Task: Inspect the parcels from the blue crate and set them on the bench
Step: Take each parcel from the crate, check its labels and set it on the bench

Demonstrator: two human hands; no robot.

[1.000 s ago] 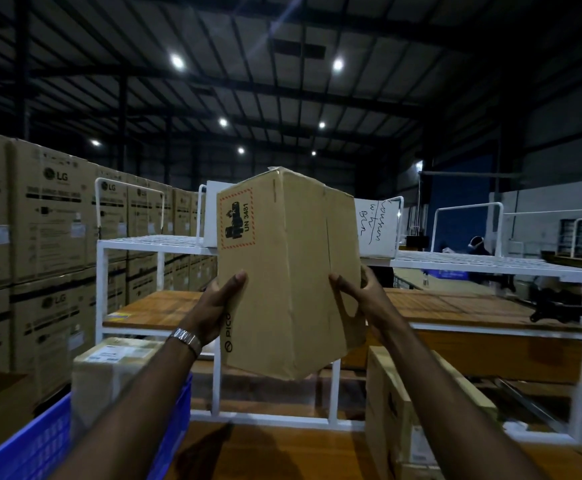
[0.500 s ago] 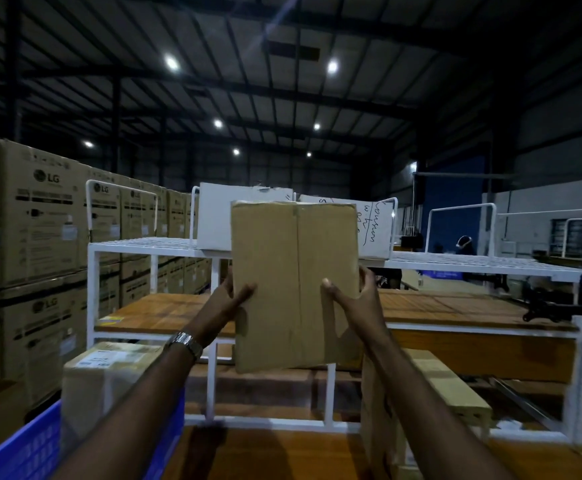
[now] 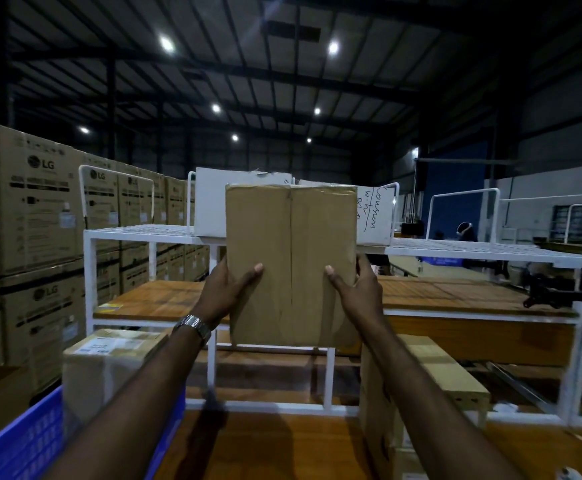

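Stacked cartons (image 3: 36,216): LG-marked wall along left side, cut off by left frame edge; print mostly too dim to read.
White rack (image 3: 90,278): stands at table's far edge, wire top shelf w/ rails, wooden shelf below; right end runs out of frame.
Table (image 3: 282,448): wooden top, bare strip down the middle betw. crate and near-right parcel; near edge out of view.
Blue crate (image 3: 15,445): near-left corner of table, far wall hidden behind left forearm, left part cut off.
Crate parcel (image 3: 109,362): pale box w/ label on top, sits in crate, blurred; base hidden by crate wall.
Right parcels (image 3: 452,375): brown boxes on table's right side, just behind right forearm, partly covered by it; lower part dark, hard to make out.
White boxes (image 3: 209,202): on rack's top shelf, mostly hidden behind held parcel; handwriting on right one only partly legible.
Held parcel (image 3: 291,265): brown carton, upright, taped seam facing camera, up in the air above table's middle, in front of rack, clear of table.
Left hand (image 3: 225,289): grips parcel's left edge, thumb on front face; fingers hidden behind.
Right hand (image 3: 358,292): grips right edge, thumb on front; fingers wrap round the side.
Watch (image 3: 194,325): metal band on left wrist.
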